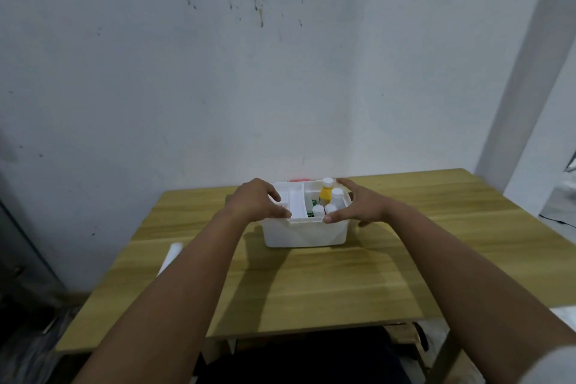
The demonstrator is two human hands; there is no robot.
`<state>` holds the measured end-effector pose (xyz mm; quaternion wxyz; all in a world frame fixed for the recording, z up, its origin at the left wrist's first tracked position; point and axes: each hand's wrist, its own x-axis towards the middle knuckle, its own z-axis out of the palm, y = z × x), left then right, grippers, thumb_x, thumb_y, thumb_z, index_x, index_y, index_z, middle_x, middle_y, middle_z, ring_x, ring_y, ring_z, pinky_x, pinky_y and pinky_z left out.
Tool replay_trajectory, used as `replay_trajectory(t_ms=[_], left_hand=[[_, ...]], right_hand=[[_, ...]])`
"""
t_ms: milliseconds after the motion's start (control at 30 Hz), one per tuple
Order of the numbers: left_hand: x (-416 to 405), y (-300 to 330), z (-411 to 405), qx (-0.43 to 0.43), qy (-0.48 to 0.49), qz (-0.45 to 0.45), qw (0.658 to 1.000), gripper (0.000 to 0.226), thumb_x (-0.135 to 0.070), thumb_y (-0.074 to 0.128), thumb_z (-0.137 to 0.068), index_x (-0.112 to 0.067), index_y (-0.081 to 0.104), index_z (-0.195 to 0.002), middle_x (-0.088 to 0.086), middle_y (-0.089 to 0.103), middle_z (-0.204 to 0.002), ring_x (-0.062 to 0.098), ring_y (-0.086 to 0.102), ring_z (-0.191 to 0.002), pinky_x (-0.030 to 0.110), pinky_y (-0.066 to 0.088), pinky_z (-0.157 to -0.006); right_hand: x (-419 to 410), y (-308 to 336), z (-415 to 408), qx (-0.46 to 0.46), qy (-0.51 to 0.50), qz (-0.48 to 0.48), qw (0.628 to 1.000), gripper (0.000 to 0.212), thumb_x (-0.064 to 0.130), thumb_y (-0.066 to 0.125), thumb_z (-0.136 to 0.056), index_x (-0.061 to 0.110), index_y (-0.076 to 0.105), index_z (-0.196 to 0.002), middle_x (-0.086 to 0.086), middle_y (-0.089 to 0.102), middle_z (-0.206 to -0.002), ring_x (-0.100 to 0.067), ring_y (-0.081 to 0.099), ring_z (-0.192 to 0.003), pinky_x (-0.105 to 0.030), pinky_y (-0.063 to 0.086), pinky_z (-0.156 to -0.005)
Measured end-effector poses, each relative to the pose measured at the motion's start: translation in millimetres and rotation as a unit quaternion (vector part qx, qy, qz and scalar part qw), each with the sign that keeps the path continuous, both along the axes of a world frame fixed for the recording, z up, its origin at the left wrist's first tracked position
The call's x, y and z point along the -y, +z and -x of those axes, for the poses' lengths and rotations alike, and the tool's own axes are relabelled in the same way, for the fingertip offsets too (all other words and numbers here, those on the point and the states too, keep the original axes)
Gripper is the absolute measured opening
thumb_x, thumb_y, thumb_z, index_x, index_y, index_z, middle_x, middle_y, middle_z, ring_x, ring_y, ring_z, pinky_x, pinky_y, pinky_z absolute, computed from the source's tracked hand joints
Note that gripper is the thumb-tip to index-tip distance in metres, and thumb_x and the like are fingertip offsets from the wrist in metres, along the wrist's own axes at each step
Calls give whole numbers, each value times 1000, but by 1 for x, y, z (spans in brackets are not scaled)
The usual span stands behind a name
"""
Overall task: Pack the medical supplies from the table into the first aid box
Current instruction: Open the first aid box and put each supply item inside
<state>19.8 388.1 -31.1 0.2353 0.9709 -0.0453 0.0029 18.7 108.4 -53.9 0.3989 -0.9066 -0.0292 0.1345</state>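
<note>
A white first aid box stands open in the middle of the wooden table. Inside it a white inner tray lies across the left half, and on the right stand a yellow bottle with a white cap and several small white bottles. Something green shows low between them. My left hand rests on the box's left rim with its fingers on the tray. On the right rim my right hand has its thumb at the front edge and its fingers spread.
A red piece shows behind the box at its far edge. A white object sticks up past the table's left edge. The stained wall stands close behind the table. A pale column rises at the right.
</note>
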Motion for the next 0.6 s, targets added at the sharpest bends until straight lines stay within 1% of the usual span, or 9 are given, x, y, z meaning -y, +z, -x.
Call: replay_trajectory(t_ms=[67,133,167,233,300,400,467,533,600], left_hand=[[-1,0,0,0,0,3,1000,61,-64,87,-55,-34,74,-107,-13,66,-99,13,62,-107,41,51,-95],[-2,0,1,10,-5,22,1000,55,-63,85,-61,-31,74,-105,-15,71,-90,9,63,-102,38,52,-91],[-3,-1,1,21,-9,38,999,47,-59,83,-68,-29,75,-103,-14,72,-90,8,64,-98,36,53,-87],[-6,-1,1,47,-13,63,997,25,-42,76,-83,-25,78,-100,-8,73,-98,8,64,-90,29,53,-76],[-10,-3,2,72,-1,73,995,15,-29,71,-88,-24,78,-100,-4,73,-104,7,63,-88,27,52,-71],[-28,-9,5,114,69,73,988,18,-27,66,-90,-25,77,-104,-6,72,-107,13,64,-93,31,53,-75],[-52,-17,8,110,135,44,984,22,-30,63,-86,-27,75,-104,-4,72,-109,20,65,-98,35,55,-80],[-85,-27,13,60,205,-44,976,33,-37,63,-80,-27,74,-109,2,70,-118,28,63,-108,40,54,-88],[-118,-39,18,-30,264,-130,955,53,-49,64,-79,-23,67,-125,9,59,-135,35,56,-121,44,50,-93]], right_hand=[[0,0,0,-1,1,-2,1000,131,58,95,-54,44,16,-158,10,50,-143,-24,55,-125,-43,61,-80],[1,0,0,0,1,-3,1000,131,58,95,-54,44,17,-158,9,50,-144,-24,55,-125,-42,61,-79],[1,-1,0,1,2,-3,1000,131,59,95,-54,44,17,-158,9,50,-145,-24,55,-125,-42,61,-78],[1,-2,-1,2,1,-1,1000,132,60,95,-53,44,16,-158,9,49,-146,-24,55,-125,-41,61,-77],[1,-3,-1,4,0,2,1000,133,62,94,-51,45,17,-158,9,49,-146,-24,55,-125,-42,62,-78],[1,-3,-1,5,0,3,1000,132,63,94,-50,46,18,-157,10,49,-146,-23,56,-124,-44,63,-80],[2,-2,-1,3,3,1,1000,133,62,94,-50,46,18,-157,9,49,-145,-24,56,-124,-45,62,-81],[2,-2,-1,2,3,0,1000,135,62,94,-50,45,16,-158,9,49,-145,-24,56,-124,-45,62,-82],[2,-2,-2,2,2,-1,1000,136,62,94,-49,44,16,-159,9,49,-145,-24,55,-125,-45,62,-81]])
